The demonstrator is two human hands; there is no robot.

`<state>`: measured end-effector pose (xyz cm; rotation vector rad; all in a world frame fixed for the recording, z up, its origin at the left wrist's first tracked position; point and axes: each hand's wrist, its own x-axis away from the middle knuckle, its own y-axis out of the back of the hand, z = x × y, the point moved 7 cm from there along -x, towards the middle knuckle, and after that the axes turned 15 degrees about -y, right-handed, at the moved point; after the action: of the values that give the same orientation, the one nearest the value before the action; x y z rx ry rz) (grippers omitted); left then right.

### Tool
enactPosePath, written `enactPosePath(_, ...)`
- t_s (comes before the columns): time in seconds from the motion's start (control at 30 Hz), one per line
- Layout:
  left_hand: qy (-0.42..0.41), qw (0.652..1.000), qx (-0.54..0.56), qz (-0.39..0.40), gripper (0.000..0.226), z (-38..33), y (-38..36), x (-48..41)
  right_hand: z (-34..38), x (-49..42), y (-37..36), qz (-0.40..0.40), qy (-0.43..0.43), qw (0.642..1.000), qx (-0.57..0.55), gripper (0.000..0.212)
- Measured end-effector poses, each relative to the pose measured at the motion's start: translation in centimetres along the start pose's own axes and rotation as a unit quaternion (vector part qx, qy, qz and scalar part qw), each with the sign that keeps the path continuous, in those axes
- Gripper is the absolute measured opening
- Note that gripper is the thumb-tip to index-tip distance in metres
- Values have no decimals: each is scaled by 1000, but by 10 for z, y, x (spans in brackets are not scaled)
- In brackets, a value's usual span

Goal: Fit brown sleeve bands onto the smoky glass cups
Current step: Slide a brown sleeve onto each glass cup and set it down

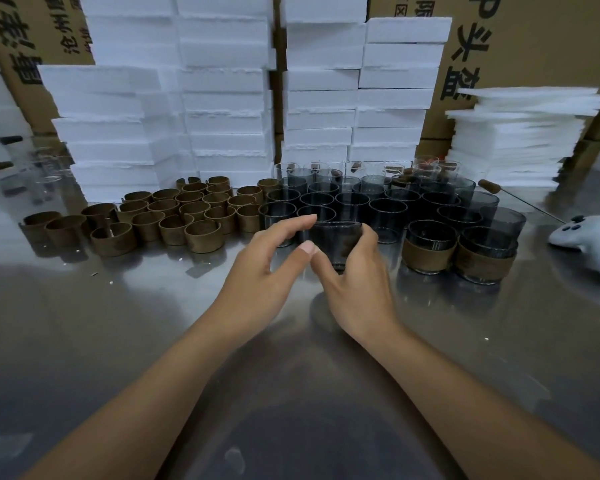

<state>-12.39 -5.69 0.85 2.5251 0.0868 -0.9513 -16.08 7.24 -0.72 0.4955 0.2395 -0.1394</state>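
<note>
Hands together at a smoky cup (336, 242) — right hand (355, 275) curled round it, left hand (267, 261) slack beside.

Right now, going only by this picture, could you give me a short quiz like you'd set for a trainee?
1. True or false: the loose brown bands lie to the left of the bare smoky cups.
2. How many banded cups stand at the front right of the cluster?
3. Which hand grips a cup? A) left B) right C) neither

Key: 1 true. 2 two. 3 B, the right hand.
</note>
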Motion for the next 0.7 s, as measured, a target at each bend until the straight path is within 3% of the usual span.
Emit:
enactPosePath(0.43, -5, 1000, -17, -21, 33, 1, 6, -1, 7, 6, -12, 70, 62, 995, -21, 79)
enactPosePath(0.7, 70, 992, 100, -33, 34, 12, 2, -6, 5, 5, -16, 103, 60, 992, -29, 67)
